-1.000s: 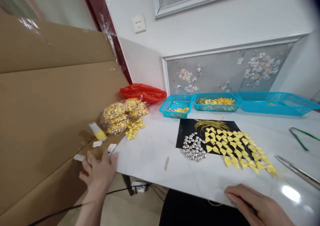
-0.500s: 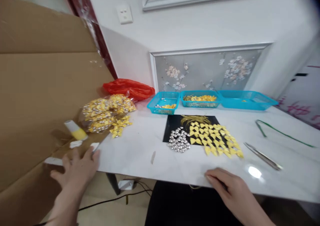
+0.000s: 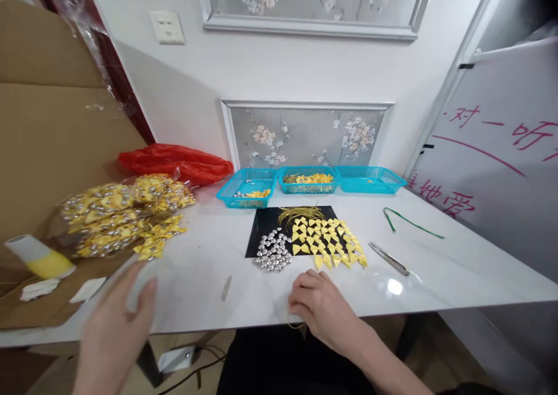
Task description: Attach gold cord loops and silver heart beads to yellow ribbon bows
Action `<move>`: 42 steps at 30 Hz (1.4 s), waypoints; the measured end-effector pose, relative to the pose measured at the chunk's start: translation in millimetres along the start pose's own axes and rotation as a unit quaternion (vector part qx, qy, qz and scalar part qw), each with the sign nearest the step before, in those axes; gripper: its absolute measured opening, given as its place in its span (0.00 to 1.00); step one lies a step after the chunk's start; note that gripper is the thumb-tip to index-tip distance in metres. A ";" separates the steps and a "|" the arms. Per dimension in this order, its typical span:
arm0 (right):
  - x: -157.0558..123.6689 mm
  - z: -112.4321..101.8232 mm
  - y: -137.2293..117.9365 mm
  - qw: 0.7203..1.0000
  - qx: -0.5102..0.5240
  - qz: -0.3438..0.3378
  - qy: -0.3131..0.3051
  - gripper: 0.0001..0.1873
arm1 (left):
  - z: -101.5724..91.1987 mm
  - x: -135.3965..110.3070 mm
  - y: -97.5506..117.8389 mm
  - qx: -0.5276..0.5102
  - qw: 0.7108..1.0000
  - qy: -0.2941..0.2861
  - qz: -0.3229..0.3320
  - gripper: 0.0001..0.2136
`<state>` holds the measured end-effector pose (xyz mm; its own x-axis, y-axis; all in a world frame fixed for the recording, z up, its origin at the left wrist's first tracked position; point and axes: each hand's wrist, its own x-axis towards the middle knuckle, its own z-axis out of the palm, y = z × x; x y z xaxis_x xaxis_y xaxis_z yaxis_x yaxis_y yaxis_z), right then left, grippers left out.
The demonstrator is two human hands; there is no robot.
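The blurred left hand (image 3: pixel 115 328) is spread, visibly gripping nothing, by the table's (image 3: pixel 196 302) front edge. Mid-table lie silver beads (image 3: pixel 274 254), probably hard and slippery, best picked singly. A gold cord (image 3: pixel 296 327) loops below the right hand (image 3: pixel 325 308), whose curled fingers appear to pinch it; it should be light, limp, steadiest held near its end. Rightward behind, yellow bows (image 3: pixel 335 248) look soft, best taken at their middles.
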<state>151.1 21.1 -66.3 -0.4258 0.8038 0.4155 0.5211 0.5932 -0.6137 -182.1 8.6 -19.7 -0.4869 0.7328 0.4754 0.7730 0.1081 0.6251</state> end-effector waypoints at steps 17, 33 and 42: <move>17.8 -22.1 -8.7 0.980 0.087 -0.016 0.181 0.09 | 71.0 -99.4 110.5 -0.508 0.662 -0.463 -0.300 0.20; 3.8 -24.4 -0.5 0.974 0.081 0.002 0.210 0.10 | 67.5 -103.0 116.7 -0.490 0.727 -0.399 -0.268 0.16; -23.1 -3.3 -2.5 0.989 0.046 -0.084 0.114 0.16 | 53.2 -97.7 114.8 -0.592 0.664 -0.376 -0.259 0.21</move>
<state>162.0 1.2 -72.2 -0.3181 0.6893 0.6509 0.3827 0.7215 -0.5770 -24.1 -14.8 -27.3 0.1234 0.9797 -0.1580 -0.4978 0.1989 0.8442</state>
